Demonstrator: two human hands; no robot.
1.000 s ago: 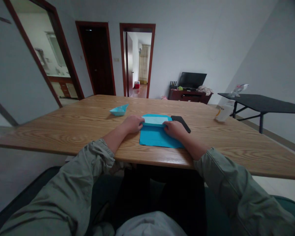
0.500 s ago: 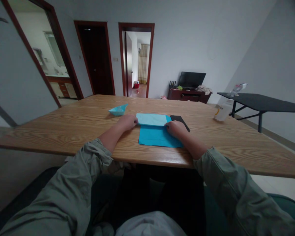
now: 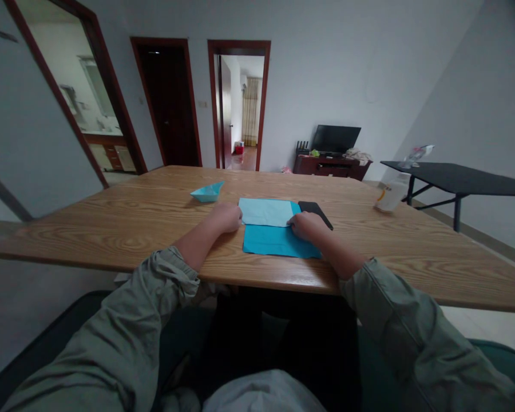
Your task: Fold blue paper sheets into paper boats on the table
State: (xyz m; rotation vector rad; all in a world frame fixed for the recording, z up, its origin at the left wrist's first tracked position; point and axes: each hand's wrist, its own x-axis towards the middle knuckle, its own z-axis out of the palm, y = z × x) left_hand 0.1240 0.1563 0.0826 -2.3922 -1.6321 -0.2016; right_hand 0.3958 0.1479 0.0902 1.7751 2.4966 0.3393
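A sheet of blue paper (image 3: 270, 240) lies on the wooden table, its far part folded over toward me so that a pale blue side (image 3: 266, 212) shows. At the left end of the fold, my left hand (image 3: 228, 217) is closed on the paper's edge. My right hand (image 3: 308, 224) pinches the flap's right corner, the thumb and fingers pressed together. Beyond my left hand sits a folded light-blue paper boat (image 3: 208, 193). A dark flat object, perhaps a phone (image 3: 315, 210), rests just past my right hand.
The wooden table (image 3: 111, 229) spreads wide around the paper. A translucent plastic cup (image 3: 389, 197) stands at its right side. Farther right is a black folding table (image 3: 459, 178) with a clear plastic item on it. A television (image 3: 336, 140) stands on a cabinet at the back wall.
The pale flap has come down flatter toward me and covers more of the blue sheet. Both hands keep their grip, the left having moved slightly nearer to me.
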